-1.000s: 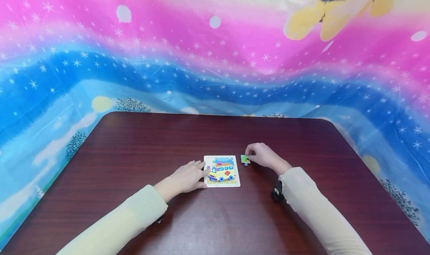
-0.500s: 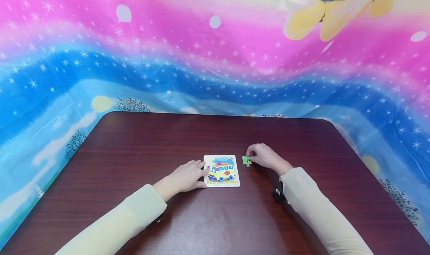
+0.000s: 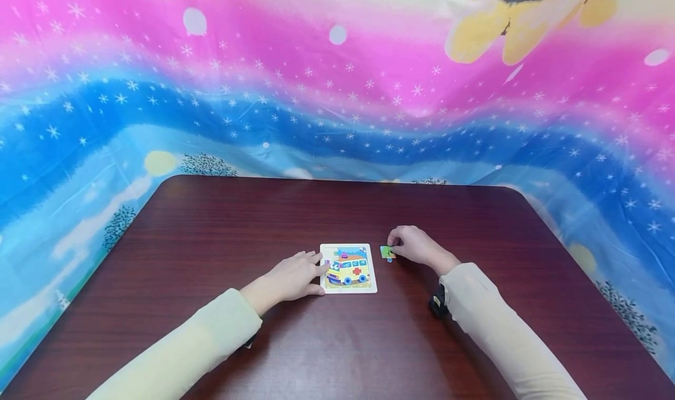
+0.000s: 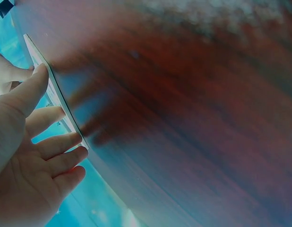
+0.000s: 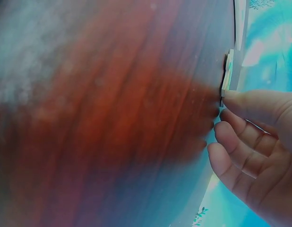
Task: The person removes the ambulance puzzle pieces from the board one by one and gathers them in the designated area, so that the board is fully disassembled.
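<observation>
A white-framed puzzle board (image 3: 375,271) with a yellow ambulance picture lies flat on the table. Its upper left part shows a plain pale patch. My left hand (image 3: 292,277) rests on the board's left edge, fingers spread and fairly straight; in the left wrist view that hand (image 4: 37,142) touches the thin board (image 4: 58,90) along its edge. To the right of the board, my right hand (image 3: 416,246) pinches a green puzzle piece (image 3: 387,252) with a blue tab between thumb and finger. The right wrist view shows the hand (image 5: 259,142) at the piece's (image 5: 228,71) near edge.
The dark red-brown wooden table (image 3: 263,212) extends around the board on all sides. Behind it and at both sides hangs a pink and blue cloth (image 3: 316,84) with snowflakes. A black device (image 3: 436,302) sits at the right wrist.
The right hand and the green piece have shifted slightly to the right, away from the board, over the last second. The left hand and board have hardly moved.
</observation>
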Available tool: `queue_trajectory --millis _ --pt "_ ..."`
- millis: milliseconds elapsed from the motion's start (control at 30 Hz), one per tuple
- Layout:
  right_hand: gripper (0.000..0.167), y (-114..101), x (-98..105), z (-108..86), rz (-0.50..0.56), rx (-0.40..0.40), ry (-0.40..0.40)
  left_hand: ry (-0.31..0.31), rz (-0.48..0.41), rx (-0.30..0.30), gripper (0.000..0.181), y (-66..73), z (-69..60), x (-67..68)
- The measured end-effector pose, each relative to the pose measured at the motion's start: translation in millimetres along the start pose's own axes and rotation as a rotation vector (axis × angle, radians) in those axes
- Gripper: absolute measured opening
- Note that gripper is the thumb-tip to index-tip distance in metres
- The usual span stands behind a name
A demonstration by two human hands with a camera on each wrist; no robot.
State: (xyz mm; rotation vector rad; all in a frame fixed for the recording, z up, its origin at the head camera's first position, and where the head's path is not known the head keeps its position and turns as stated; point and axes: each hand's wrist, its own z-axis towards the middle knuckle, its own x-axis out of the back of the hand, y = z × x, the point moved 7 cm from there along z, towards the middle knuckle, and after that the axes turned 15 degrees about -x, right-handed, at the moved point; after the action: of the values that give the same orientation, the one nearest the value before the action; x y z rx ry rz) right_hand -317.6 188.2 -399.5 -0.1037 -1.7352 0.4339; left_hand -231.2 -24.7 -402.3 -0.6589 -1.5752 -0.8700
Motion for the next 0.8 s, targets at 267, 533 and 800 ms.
queue_trajectory --millis 267,533,800 --pt "0.006 -0.4 0.9 0.5 0.013 0.011 0.004 -0.003 0.0 -0.003 0.054 -0.1 0.5 0.7" --pt "0.012 -12.0 8.4 -0.7 0.059 0.024 0.016 0.004 0.003 -0.012 0.054 -0.6 -0.1 0.4" --pt "0.016 -46.7 5.0 -1.9 0.066 0.074 -0.011 0.005 -0.002 -0.025 0.054 0.2 -0.4 1.6"
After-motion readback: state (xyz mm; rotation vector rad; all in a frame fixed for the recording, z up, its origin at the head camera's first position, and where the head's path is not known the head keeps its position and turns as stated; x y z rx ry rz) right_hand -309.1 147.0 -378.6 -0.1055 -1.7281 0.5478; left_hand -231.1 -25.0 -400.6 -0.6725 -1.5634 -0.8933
